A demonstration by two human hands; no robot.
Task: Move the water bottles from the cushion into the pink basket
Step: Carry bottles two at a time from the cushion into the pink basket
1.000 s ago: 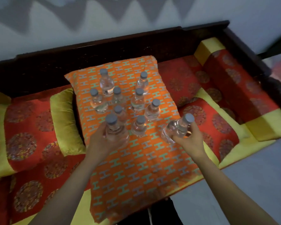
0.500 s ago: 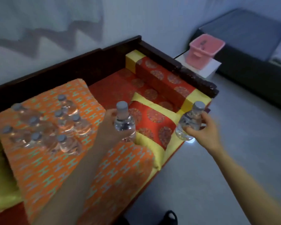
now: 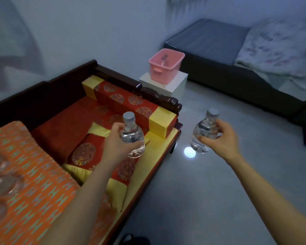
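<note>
Left hand (image 3: pixel 113 138): water bottle (image 3: pixel 132 137) gripped round body, upright. Right hand (image 3: pixel 219 138): second bottle (image 3: pixel 202 135) gripped likewise, over floor.

Risk: smooth plastic could be let slip; drop onto floor likely.

Pink basket (image 3: pixel 163 71) well ahead of both hands, on white box (image 3: pixel 163 84); could be knocked off by hard drop.

Bottles: small, clear, water-filled, grey-capped.

Others seen blurred on orange cushion (image 3: pixel 34 174), behind left hand.

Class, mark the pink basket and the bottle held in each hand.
pink basket (image 3: pixel 166 75): head view, near side wall.
left-hand bottle (image 3: pixel 132 133): head view, clear body below the neck.
right-hand bottle (image 3: pixel 202 129): head view, clear body between the fingers.
</note>
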